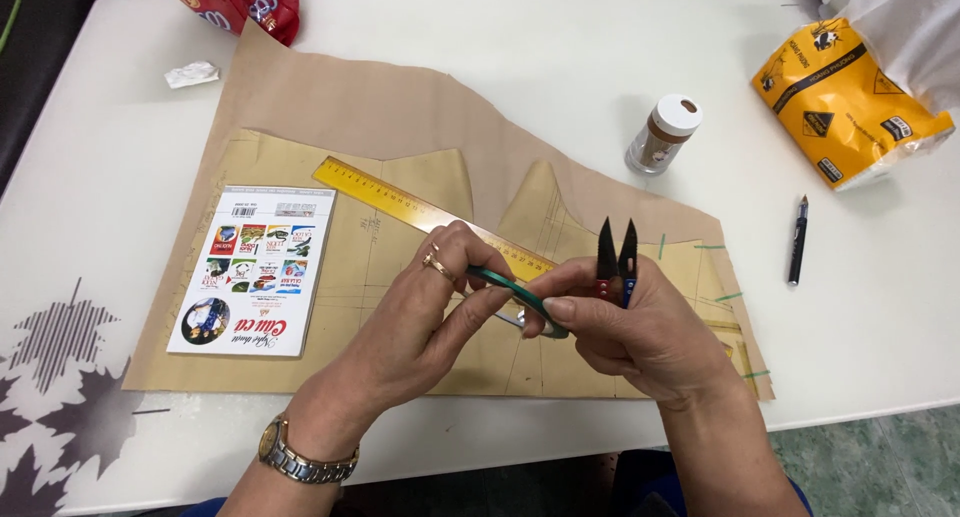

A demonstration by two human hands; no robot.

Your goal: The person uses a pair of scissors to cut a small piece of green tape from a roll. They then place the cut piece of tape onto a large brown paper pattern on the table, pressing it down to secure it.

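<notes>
Both hands are mid-frame, low, over the brown paper with the cut pattern pieces on top.

Left hand: fingers pinched on the near side of a thin green tape roll, thumb and forefinger closed on its rim. Ring on one finger, watch on the wrist.

Right hand: doing two things. Thumb and forefinger pinch the other side of the tape roll, the remaining fingers are curled round a pair of small snips, black blades up and slightly apart. So both hands are closed on the roll, and the right one also carries the snips.

The roll sits between my two hands, lifted off the paper, just below the lower end of the yellow ruler, which lies diagonally across the pattern pieces.

Progress, as I read it: several short green strips are already stuck along the right edge of the pattern, so some taping looks done. No free tape end is visible at the roll, can't tell if one is pulled out. Blades aren't on any tape yet. The left and lower edges show no green strips.

Rest of the table:
- printed booklet, left of the pattern
- small jar with white lid, upper right
- yellow bag, far upper right
- pen, right edge
- red packet, top left
- crumpled white scrap, upper left
</notes>
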